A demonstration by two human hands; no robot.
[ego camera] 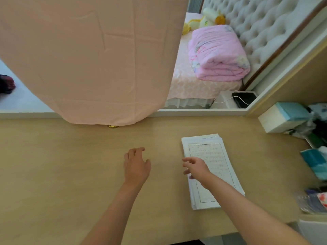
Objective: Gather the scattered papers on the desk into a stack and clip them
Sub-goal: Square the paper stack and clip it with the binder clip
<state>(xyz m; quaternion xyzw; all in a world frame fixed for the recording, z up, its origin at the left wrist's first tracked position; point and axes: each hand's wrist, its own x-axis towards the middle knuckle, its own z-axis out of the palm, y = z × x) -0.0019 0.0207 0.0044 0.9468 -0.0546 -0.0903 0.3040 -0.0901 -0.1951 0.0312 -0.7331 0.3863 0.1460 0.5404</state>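
View from a head-worn camera, looking down at a pale wooden desk [70, 165].

The papers [207, 151] lie in one pile at centre right of the frame. The top sheet shows a ruled border and faint lines of writing. The sheets are not flush: edges fan out a little at the top and at the lower left corner.

The right hand [196, 167] reaches in from the lower right and hangs over the pile's left edge. Its fingers are spread and relaxed and hold nothing. Whether they touch the paper cannot be told.

The left hand [136, 167] is at centre frame above bare desk, well apart from the pile. Its fingers are loosely curled and it too holds nothing.

A large peach cloth [88, 59] hangs across the upper left. A small gold object [113, 126] peeks out beneath its hem. A folded pink quilt [219, 53] sits on a bed at upper right.

The gathering looks done, so squaring and clipping probably remain. To do this well, bring both hands to opposite long edges, lift the pile upright and tap it on the desk until the sheets are flush. Then pinch one corner firmly so nothing slips while the clip goes on. No clip is visible, so one must be found first.
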